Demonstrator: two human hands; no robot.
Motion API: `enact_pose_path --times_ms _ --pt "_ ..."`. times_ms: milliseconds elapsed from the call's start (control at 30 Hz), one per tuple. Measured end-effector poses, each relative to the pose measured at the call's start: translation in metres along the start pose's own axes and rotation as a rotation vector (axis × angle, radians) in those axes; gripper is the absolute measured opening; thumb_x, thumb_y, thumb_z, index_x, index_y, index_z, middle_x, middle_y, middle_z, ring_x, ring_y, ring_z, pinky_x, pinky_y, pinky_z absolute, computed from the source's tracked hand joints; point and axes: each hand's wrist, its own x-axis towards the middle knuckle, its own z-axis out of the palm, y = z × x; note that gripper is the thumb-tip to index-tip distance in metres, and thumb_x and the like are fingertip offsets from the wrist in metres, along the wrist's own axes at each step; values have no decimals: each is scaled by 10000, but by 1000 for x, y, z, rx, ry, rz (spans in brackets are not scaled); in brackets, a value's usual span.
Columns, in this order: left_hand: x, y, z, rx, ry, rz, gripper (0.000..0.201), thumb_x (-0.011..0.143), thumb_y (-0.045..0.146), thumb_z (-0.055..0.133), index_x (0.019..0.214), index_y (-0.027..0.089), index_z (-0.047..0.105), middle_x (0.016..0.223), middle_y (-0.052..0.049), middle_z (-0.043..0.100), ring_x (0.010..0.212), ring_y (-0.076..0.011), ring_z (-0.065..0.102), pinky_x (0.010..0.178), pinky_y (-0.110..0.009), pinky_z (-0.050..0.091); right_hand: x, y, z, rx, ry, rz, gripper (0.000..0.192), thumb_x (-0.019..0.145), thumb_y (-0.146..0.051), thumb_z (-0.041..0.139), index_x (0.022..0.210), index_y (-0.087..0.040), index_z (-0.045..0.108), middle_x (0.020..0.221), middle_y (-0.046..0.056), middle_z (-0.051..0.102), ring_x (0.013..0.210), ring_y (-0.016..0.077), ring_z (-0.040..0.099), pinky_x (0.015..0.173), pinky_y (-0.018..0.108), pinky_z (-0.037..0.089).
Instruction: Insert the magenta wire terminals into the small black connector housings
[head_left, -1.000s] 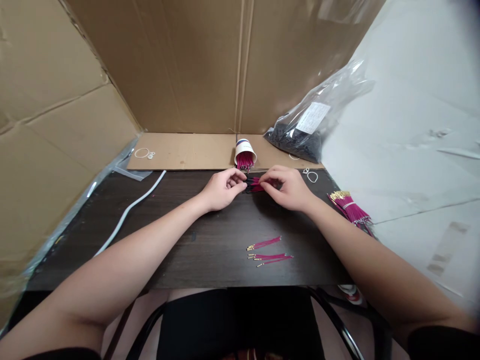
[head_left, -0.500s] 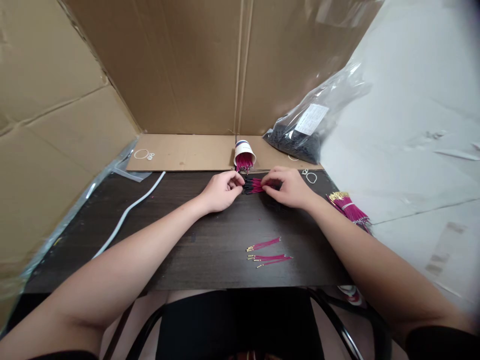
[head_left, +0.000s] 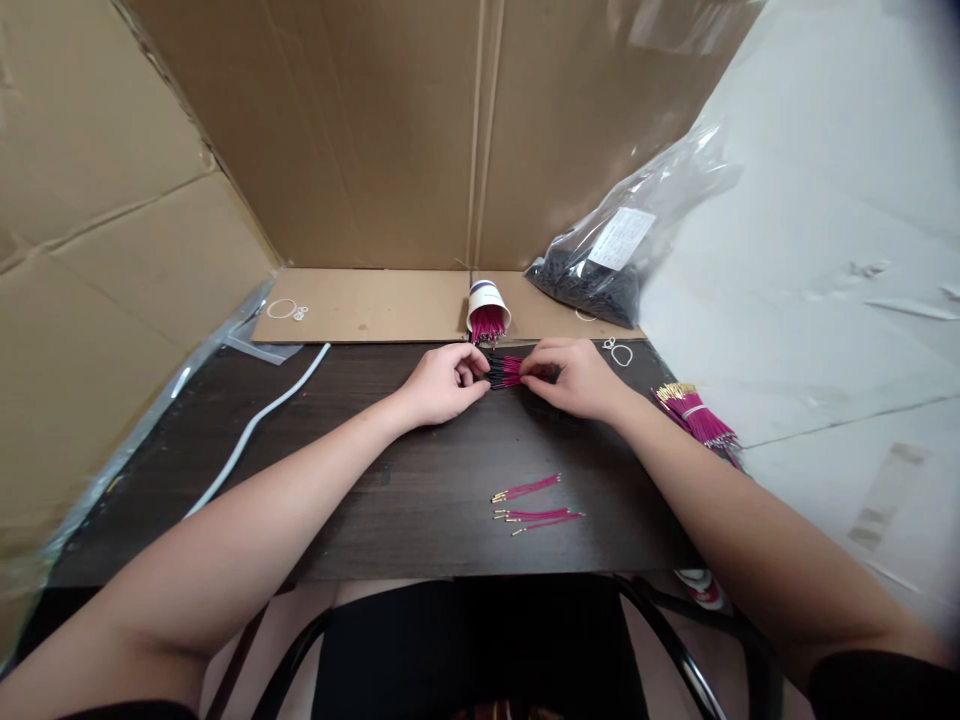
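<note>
A small bundle of magenta wires with black ends [head_left: 504, 371] lies between my two hands on the dark wooden table [head_left: 360, 480]. My left hand [head_left: 442, 381] pinches its left, black end. My right hand [head_left: 574, 377] covers and grips its right part with the fingertips. Just behind the bundle a paper cup [head_left: 486, 308] lies tipped over, full of more magenta wires.
Several loose magenta wires with gold tips [head_left: 536, 503] lie near the table's front edge. A tied wire bundle [head_left: 696, 415] sits at the right edge. A clear bag of black parts [head_left: 615, 255], white rubber bands [head_left: 289, 308], a white strip [head_left: 255, 425] and cardboard walls [head_left: 375, 120] surround the table.
Both hands stayed on the bundle; the right fingers shifted slightly left along it, so less of the magenta part shows. The view moved a little.
</note>
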Motion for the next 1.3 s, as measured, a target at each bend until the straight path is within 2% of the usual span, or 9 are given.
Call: enact_pose_path --times_ms 333,567,667,733,833,933,1100,1300 --pt "0 1 -1 6 -16 -16 203 843 181 814 1010 121 715 829 -28 692 659 -114 543 644 -283 434 0 -3 -5 -96 -72 53 113 967 -167 705 1013 -155 807 965 45 727 818 166 657 792 304 474" --pt "0 0 0 16 -18 -20 184 872 216 793 1017 131 719 784 -12 674 661 -120 546 659 -289 435 0 -7 -12 -135 -44 47 96 961 -177 690 975 -149 781 935 39 714 830 172 645 806 306 446" --pt "1 0 0 13 -16 -15 168 882 215 781 1015 130 722 793 -15 680 665 -120 547 663 -290 438 1 -16 -19 -64 -131 161 79 949 -191 707 932 -143 767 805 15 661 698 136 578 732 287 410" --pt "1 -1 0 11 -11 -11 159 885 213 778 1010 130 725 812 -21 688 677 -121 555 668 -290 441 2 -23 -25 -35 -254 225 68 942 -195 729 912 -144 763 722 -12 612 623 114 516 674 279 371" --pt "1 -2 0 12 -11 -12 152 889 217 778 1004 132 726 828 -27 697 685 -122 561 673 -291 444 4 -31 -33 -38 -435 256 43 919 -163 751 883 -145 765 669 -30 571 589 100 468 652 278 339" --pt "1 -2 0 10 -13 -9 144 889 221 774 997 140 725 853 -34 711 690 -122 566 678 -292 446 4 -34 -35 -51 -528 274 29 915 -131 752 902 -145 773 681 -25 578 598 103 474 641 280 320" --pt "1 -2 0 3 -12 3 156 880 236 770 994 141 724 889 -47 724 704 -125 578 681 -291 451 1 -34 -24 -127 -535 260 148 927 -24 697 902 -160 749 781 2 652 669 130 536 649 276 317" --pt "1 -2 0 -4 -9 -1 158 873 252 762 981 142 729 887 -46 726 707 -129 580 678 -290 445 -1 -38 -10 -194 -508 142 107 1027 -76 681 945 -146 681 918 43 670 752 157 539 675 309 289"
